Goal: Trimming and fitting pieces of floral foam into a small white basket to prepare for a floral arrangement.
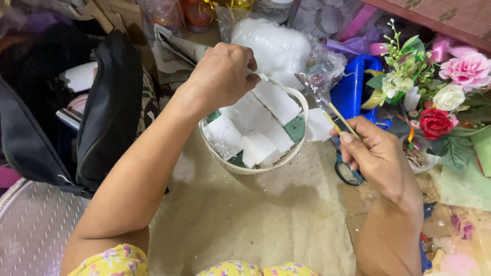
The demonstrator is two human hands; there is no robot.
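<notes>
A white round basket [302,110] sits on a cream fluffy mat and holds several white foam blocks [258,128] over green floral foam [295,129]. My left hand [224,71] hovers over the basket's far left rim, fingers pinched on a small white foam piece at the top of the blocks. To the basket's right, my right hand [371,153] holds a small knife [327,107] with a yellow handle, its blade pointing up and left past the rim.
Artificial flowers [442,97] in pink, red and white stand at right. Blue-handled scissors [348,174] lie under my right hand. A bag of white stuffing [276,43] is behind the basket, a black bag [107,107] at left, a blue container [353,87] behind.
</notes>
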